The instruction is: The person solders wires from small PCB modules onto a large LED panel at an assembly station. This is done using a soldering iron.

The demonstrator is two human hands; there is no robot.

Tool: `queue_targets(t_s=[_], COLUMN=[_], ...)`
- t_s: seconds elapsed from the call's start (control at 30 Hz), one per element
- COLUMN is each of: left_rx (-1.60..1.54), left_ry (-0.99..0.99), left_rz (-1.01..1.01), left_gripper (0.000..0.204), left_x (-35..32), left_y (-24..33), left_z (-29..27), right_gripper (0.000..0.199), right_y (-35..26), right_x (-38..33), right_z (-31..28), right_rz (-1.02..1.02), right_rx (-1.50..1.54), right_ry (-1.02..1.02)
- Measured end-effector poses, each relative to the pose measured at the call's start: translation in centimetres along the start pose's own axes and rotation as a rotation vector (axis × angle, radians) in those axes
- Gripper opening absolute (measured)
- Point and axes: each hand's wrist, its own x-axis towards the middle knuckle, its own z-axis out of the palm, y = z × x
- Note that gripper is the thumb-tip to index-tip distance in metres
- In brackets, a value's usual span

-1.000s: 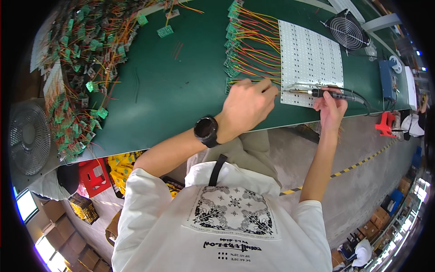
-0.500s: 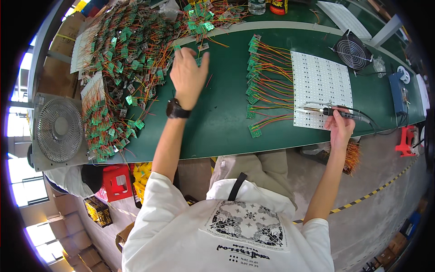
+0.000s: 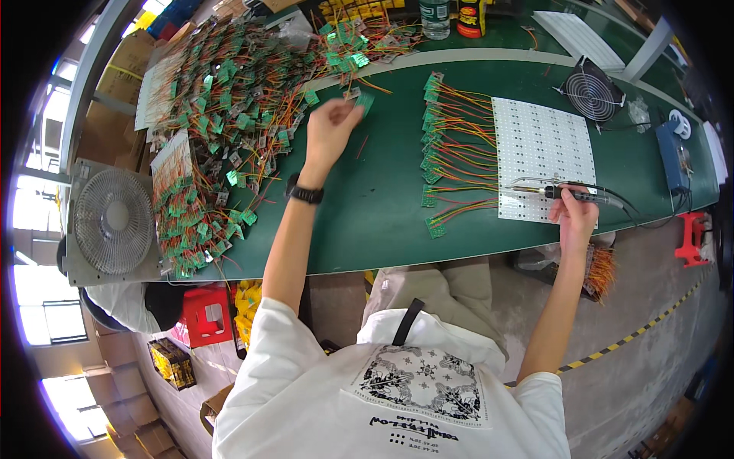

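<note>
My left hand (image 3: pixel 330 131), with a black watch at the wrist, is over the green bench beside the big heap of wired boards. Its thumb and fingertips pinch a small green circuit board (image 3: pixel 366 101), somewhat blurred. My right hand (image 3: pixel 575 218) grips a soldering iron (image 3: pixel 564 193) by its black handle, the tip pointing left over a white perforated panel (image 3: pixel 543 153). Along the panel's left edge, a row of green circuit boards (image 3: pixel 430 157) lies with red and yellow wires reaching onto the panel.
A heap of wired boards (image 3: pixel 229 99) covers the bench's left side. A grey fan (image 3: pixel 115 222) stands at the left edge, and a small black fan (image 3: pixel 591 93) sits behind the panel. At the right is a blue soldering station (image 3: pixel 673 157); a bottle (image 3: pixel 435 19) stands at the back.
My left hand has moved slightly right, and its spread fingers have closed on a circuit board. The right hand keeps the soldering iron nearly still over the panel. The whole view has shifted slightly.
</note>
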Motion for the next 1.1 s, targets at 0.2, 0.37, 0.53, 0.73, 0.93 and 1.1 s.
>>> queue_targets(t_s=[0.2, 0.37, 0.53, 0.73, 0.93, 1.1], left_rx=[-0.049, 0.542, 0.591, 0.611, 0.759, 0.931], left_ry=[0.011, 0.217, 0.164, 0.127, 0.185, -0.123], left_rz=[0.154, 0.282, 0.205, 0.09, 0.634, 0.687], left_gripper=[0.029, 0.029, 0.042, 0.038, 0.028, 0.032], left_x=[5.1, 4.5, 5.4, 5.4, 10.8, 13.3], left_y=[1.2, -2.7, -3.1, -1.0, -2.0, -1.6], left_z=[0.1, -1.7, -0.6, 1.2, -0.6, -1.4], right_gripper=[0.016, 0.016, 0.016, 0.018, 0.015, 0.014], right_y=[-0.2, -0.1, 0.0, 0.1, -0.1, -0.1], right_x=[-0.2, -0.2, -0.1, -0.2, 0.0, 0.0], right_z=[0.1, 0.2, 0.0, 0.0, 0.0, 0.1], right_rz=[0.003, -0.014, -0.001, -0.007, 0.015, 0.013], right_rx=[0.008, 0.006, -0.002, -0.023, -0.024, -0.024], right_ry=[0.046, 0.035, 0.023, 0.048, 0.016, 0.031])
